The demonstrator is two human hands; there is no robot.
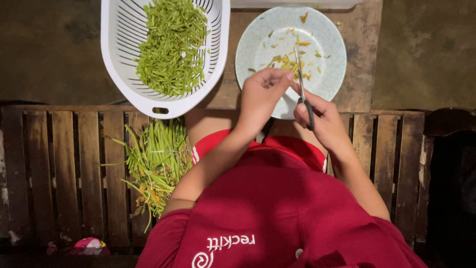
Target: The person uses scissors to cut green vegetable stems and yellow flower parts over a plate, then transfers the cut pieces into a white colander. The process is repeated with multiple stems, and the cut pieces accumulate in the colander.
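Observation:
My right hand (325,121) grips a pair of scissors (302,94) by its dark handles, blades pointing up over a pale round plate (327,44). My left hand (260,97) is closed beside the blades, pinching something thin that is too small to make out. Yellow-orange trimmings (290,62) lie scattered on the plate. A white slotted colander (116,59) at the upper left holds a heap of cut green stems (171,47). A bundle of long green stems with yellowish tips (156,164) lies on the wooden slats by my left elbow.
I sit on a slatted wooden bench (64,168) in red clothing. The colander and plate rest on a dark brown surface (362,84) ahead. A small pink and white object (89,245) lies at the lower left. A dark shape (453,183) stands to the right.

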